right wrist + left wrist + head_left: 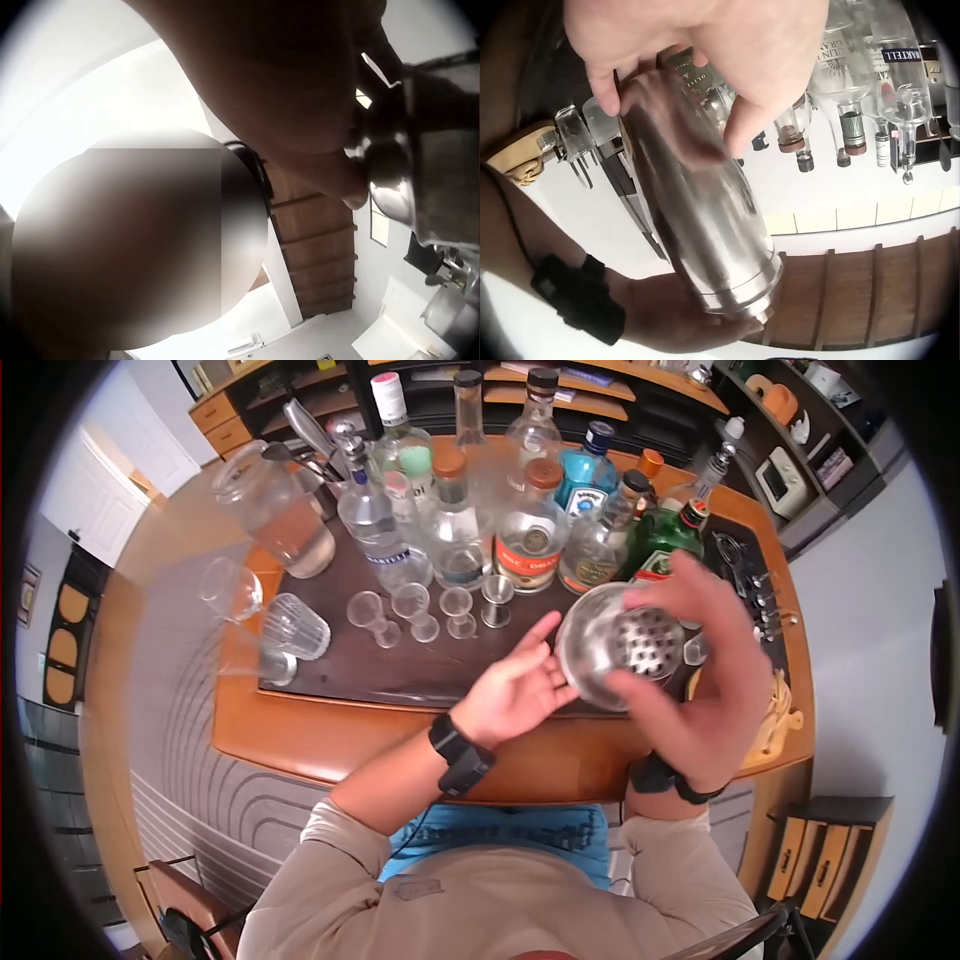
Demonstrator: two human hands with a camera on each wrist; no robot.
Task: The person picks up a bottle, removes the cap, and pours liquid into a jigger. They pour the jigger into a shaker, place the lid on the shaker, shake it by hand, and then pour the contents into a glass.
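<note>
A shiny metal cocktail shaker (pixel 592 645) stands out in front of me, its perforated strainer top (pixel 648 643) facing up. My right hand (pixel 715 680) grips it near the top, thumb and fingers on opposite sides. The metal shoulder of the shaker (pixel 394 187) shows beside the right fingers in the right wrist view. My left hand (pixel 515 695) is beside the shaker with palm turned up and fingers spread, fingertips right at its side. In the left wrist view the shaker body (pixel 697 202) runs between the left thumb and fingers.
Glass jiggers (pixel 411 605) line the dark mat, with several liquor bottles (pixel 530 540) behind them. A pitcher (pixel 280 520) and tumblers (pixel 297 625) stand at left. Bar tools (pixel 765 605) and a wooden piece (pixel 780 720) lie at right. The table's padded edge (pixel 400 745) is nearest me.
</note>
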